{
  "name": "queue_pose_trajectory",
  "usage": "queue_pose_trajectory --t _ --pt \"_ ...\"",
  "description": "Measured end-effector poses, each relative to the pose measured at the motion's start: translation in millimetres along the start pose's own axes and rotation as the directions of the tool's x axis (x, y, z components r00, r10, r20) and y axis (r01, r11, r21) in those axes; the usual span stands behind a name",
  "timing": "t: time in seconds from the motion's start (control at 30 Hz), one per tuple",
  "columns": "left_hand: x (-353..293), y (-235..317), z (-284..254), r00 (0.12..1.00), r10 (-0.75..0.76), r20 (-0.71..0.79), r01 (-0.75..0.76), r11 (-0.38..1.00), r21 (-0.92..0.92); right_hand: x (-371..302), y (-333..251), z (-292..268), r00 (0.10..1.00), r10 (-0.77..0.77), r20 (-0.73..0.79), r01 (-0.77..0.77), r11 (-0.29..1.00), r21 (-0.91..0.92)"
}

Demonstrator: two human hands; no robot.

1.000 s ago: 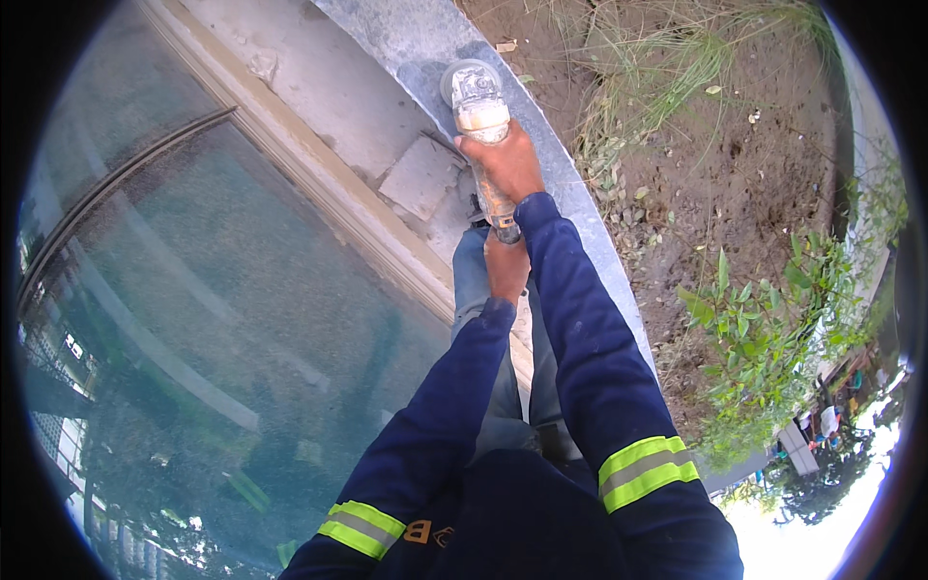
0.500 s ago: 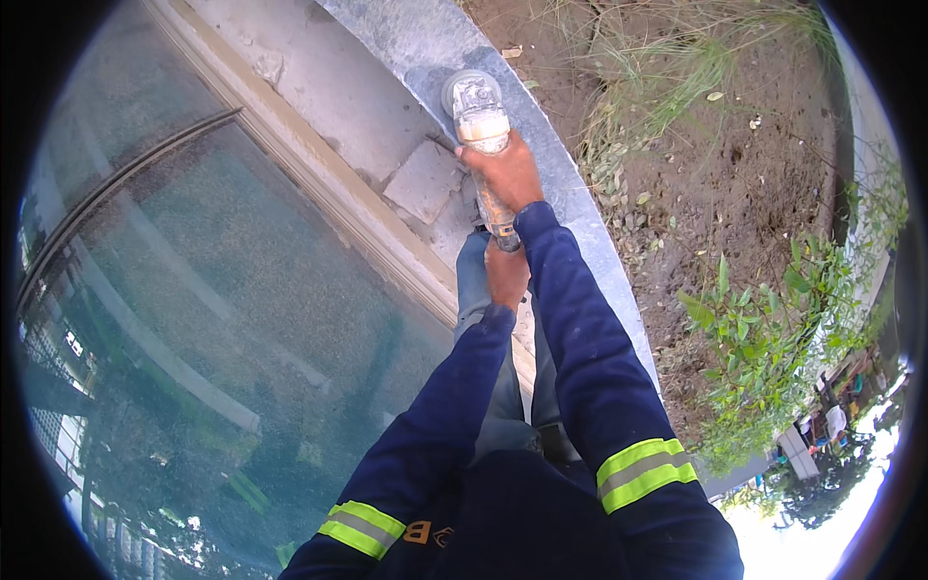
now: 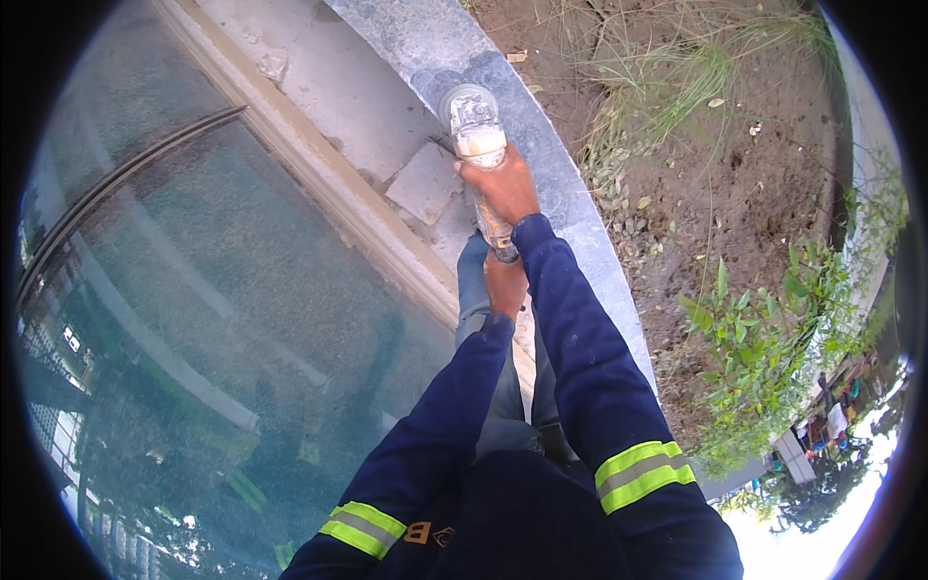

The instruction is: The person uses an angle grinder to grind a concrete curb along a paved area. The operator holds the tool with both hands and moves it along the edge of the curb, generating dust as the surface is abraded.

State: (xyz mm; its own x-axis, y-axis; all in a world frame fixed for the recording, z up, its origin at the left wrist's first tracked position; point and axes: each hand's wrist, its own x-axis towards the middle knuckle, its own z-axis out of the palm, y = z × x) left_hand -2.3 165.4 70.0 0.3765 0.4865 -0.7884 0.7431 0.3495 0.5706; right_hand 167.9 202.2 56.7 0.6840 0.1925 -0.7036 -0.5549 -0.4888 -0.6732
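Observation:
A dusty angle grinder with an orange and black body lies with its head and disc on the grey stone ledge, by the ledge's inner edge. My right hand wraps round the body just behind the whitened head, thumb across to the left. Behind it, my left hand is closed at the grinder's rear end; its fingers are partly hidden. Darker smudged patches show on the stone around the disc.
To the left stands a large reflecting glass pane in a pale frame. A loose flat slab lies between frame and ledge. Right of the ledge are brown soil, long grass and a leafy shrub.
The grinder's head has slid a little nearer to me along the ledge. Both hands have moved back slightly with it, keeping their grip.

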Motion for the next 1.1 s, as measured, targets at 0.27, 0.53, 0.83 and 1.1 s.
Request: queue_pose_trajectory --t 0.27,0.53,0.83,1.1 --pt "24.0 19.4 16.2 0.998 0.058 0.009 -0.058 0.998 -0.028 30.2 -12.9 -12.4 0.992 -0.121 -0.034 0.121 0.992 0.016" --pt "8.1 -12.5 -1.4 1.000 0.006 -0.007 -0.007 0.997 -0.073 -4.4 1.4 3.6 0.999 -0.051 0.004 0.051 0.998 0.022" --pt "3.8 -23.2 22.6 1.000 -0.025 0.018 0.021 0.979 0.202 -5.3 27.6 -41.7 0.959 -0.085 -0.269 0.113 0.990 0.088" --pt "20.6 5.1 11.8 0.991 0.134 -0.019 -0.122 0.943 0.308 13.2 8.6 -26.1 0.964 -0.091 -0.252 0.110 0.992 0.062"
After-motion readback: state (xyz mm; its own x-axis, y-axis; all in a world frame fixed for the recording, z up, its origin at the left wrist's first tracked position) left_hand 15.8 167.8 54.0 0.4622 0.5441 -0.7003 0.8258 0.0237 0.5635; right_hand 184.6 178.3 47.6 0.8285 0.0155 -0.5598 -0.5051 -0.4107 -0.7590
